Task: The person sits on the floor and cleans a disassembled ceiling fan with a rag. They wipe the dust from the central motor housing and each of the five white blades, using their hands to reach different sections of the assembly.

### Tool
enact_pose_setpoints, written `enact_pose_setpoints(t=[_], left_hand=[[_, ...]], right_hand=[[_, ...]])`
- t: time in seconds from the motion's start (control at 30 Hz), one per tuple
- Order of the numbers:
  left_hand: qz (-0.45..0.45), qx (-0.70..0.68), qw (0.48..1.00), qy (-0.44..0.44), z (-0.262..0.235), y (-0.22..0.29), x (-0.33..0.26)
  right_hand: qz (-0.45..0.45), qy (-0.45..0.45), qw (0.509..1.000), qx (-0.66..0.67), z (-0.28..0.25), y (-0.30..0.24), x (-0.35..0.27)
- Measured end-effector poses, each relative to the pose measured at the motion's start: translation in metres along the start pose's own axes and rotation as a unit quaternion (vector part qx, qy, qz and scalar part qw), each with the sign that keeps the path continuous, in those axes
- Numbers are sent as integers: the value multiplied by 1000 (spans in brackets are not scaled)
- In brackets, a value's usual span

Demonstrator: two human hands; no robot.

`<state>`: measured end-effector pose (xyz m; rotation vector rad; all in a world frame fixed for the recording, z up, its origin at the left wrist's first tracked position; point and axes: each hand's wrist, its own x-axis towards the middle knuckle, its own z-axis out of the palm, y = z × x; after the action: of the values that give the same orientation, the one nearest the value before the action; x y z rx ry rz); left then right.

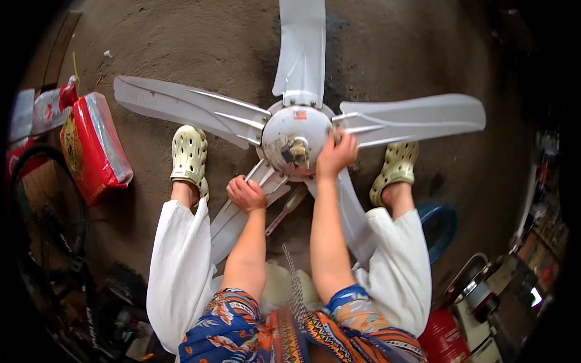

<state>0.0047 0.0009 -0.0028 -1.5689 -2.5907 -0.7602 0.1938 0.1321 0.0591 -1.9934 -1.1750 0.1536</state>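
A white ceiling fan with several blades lies flat on the earthen floor between my feet; its round motor hub (295,134) faces up with a rusty shaft in the middle. My right hand (336,153) rests on the hub's right edge, fingers curled onto it. My left hand (245,193) is closed in a fist on the lower-left blade (233,219), near its root; whether it holds anything is hidden. A metal wrench (288,207) lies on the floor just below the hub, between my forearms.
A red and clear plastic sack (92,147) lies at the left. My pale clogs (189,154) stand either side of the hub. A blue ring-shaped object (445,225) sits at the right, a red container (445,339) lower right, a bicycle wheel (42,206) far left.
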Motion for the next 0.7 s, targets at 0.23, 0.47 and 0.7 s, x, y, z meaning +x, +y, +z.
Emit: enact_pose_setpoints(t=[0.23, 0.47, 0.7], left_hand=[[-32, -2, 998, -56, -50, -2, -18], [-55, 15, 995, -80, -46, 6, -17], [-64, 1, 994, -88, -51, 2, -20]], right_hand=[[-7, -55, 998, -27, -37, -17, -37], [-42, -80, 993, -70, -27, -17, -21], [-39, -28, 996, -79, -19, -13, -25]])
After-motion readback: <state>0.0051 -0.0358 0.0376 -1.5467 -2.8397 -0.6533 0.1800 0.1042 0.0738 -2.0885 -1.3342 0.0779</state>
